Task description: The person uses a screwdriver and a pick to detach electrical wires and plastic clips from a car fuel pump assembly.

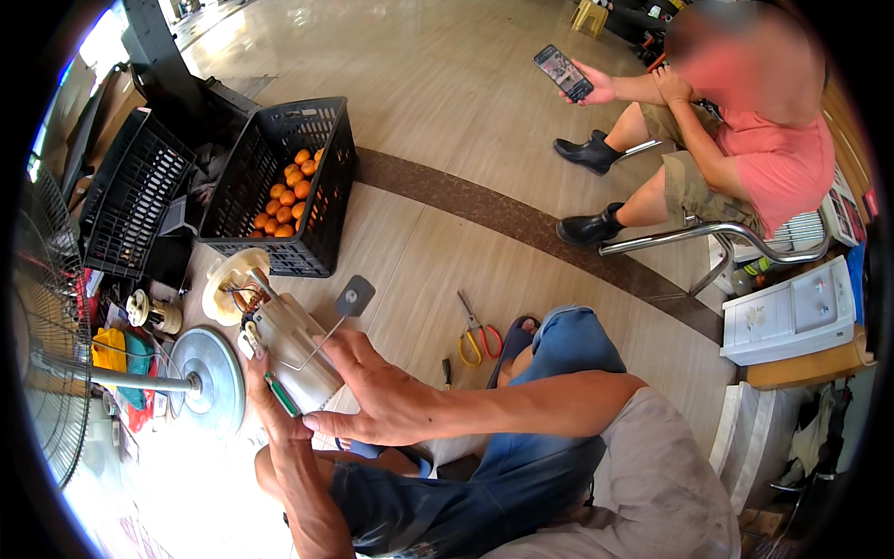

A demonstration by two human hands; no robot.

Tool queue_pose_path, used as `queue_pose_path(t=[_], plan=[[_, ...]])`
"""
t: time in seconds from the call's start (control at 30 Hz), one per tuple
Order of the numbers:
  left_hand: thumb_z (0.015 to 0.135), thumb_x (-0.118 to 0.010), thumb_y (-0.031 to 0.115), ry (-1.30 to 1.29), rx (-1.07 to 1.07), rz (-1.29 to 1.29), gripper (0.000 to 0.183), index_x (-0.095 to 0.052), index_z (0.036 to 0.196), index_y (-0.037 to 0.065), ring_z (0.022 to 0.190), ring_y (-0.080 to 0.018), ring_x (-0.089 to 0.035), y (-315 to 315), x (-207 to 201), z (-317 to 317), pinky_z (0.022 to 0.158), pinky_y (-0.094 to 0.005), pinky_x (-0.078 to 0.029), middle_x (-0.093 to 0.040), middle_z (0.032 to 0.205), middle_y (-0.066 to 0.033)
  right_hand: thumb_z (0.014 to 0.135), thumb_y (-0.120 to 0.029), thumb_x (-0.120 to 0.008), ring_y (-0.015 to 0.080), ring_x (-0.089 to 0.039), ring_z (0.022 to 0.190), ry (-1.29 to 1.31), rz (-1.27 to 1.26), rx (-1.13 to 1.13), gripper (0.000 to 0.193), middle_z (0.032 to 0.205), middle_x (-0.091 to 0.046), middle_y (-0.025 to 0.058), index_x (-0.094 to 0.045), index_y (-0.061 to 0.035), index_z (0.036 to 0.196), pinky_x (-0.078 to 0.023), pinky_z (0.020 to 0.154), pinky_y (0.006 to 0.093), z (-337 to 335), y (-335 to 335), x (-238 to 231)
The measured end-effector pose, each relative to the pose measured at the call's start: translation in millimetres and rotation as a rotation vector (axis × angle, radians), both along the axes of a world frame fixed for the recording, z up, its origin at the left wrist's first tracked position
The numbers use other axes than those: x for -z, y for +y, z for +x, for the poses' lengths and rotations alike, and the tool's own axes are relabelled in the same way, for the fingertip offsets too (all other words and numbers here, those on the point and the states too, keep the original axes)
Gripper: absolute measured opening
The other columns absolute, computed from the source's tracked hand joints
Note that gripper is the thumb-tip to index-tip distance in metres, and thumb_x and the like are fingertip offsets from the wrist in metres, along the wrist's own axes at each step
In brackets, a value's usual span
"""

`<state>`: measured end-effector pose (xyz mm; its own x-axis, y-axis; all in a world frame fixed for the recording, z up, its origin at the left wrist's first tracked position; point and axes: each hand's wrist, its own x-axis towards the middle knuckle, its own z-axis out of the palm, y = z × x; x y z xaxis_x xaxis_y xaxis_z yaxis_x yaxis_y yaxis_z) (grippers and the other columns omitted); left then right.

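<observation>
Over my lap I hold a fuel pump assembly (293, 340), tilted, with a grey cylindrical body, a cream round flange (228, 287) and wires between them. A thin wire arm ends in a dark float (355, 296) at its right. My left hand (279, 405) is closed round the lower left side, next to a green strip on the body. My right hand (386, 391) grips the right side, its thumb near the bottom end; some fingers are hidden behind the body.
Scissors (478, 334) with red and yellow handles and a small screwdriver (447, 374) lie on the floor. A black crate (345, 177) holds several oranges. A fan base (209, 359) and another pump part (154, 312) stand left. A seated person (773, 168) holds a phone (562, 74).
</observation>
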<state>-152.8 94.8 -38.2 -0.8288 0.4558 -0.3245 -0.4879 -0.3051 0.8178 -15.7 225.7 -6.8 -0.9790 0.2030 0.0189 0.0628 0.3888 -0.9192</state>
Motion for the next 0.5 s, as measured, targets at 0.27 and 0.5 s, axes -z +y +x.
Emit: queue_pose_path(t=[0.27,0.5], plan=[[0.090,-0.073,0.041,-0.084,0.021,0.057,0.062,-0.058,0.135,0.002,0.105,-0.0259,-0.070,-19,1,5,0.094,-0.0407,-0.059,-0.070,0.119,-0.0134,0.093,-0.036,-0.074,0.0482,-0.069,0.101,-0.047,0.318,-0.147,0.086,0.131,-0.050,0.0330,-0.029,0.0129,0.149,-0.061,0.083,0.0488,19,10,-37],[0.092,-0.071,0.041,-0.042,0.087,0.125,0.055,-0.060,0.133,0.005,0.107,-0.0264,-0.070,-15,1,12,0.095,-0.0440,-0.058,-0.070,0.120,-0.0122,0.094,-0.034,-0.073,0.0396,-0.074,0.083,-0.047,0.408,-0.616,0.066,0.102,-0.067,0.0246,-0.044,0.0072,0.138,-0.061,0.069,0.0460,57,48,-97]])
